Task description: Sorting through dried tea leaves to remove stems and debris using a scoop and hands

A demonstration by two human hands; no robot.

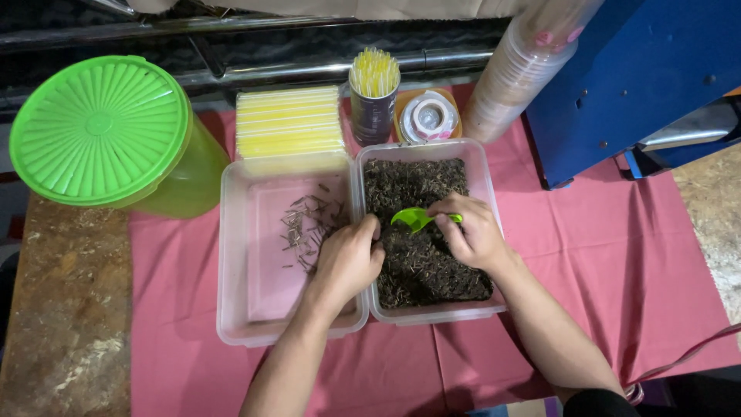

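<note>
**Green scoop over the tea box, both hands in the leaves**

Head view. A small green scoop sits just right of the frame's centre, above the dark loose leaves. Its long axis runs nearly level across the picture: the bowl points left, toward the left hand, and the short handle points right, into the right hand.

The right hand is curled, its fingers pinching the scoop's handle; the thumb side is hidden under the knuckles. The left hand is loosely closed, fingers bent down, resting across the shared walls of the two boxes with its fingertips in the leaves. Whether it pinches anything cannot be told.

Two clear plastic boxes stand side by side, touching, at the middle of the frame on a pink cloth. The right box is filled almost to the rim with the dark leaves. The left box is mostly bare, with only a scatter of thin brown stalks in its upper right part.

Behind the boxes, toward the top of the frame: a flat stack of yellow straws, an upright cup of straws, and a roll of tape in an orange holder. A green-lidded tub fills the upper left. A tilted stack of clear cups leans at upper right against a blue machine.
</note>
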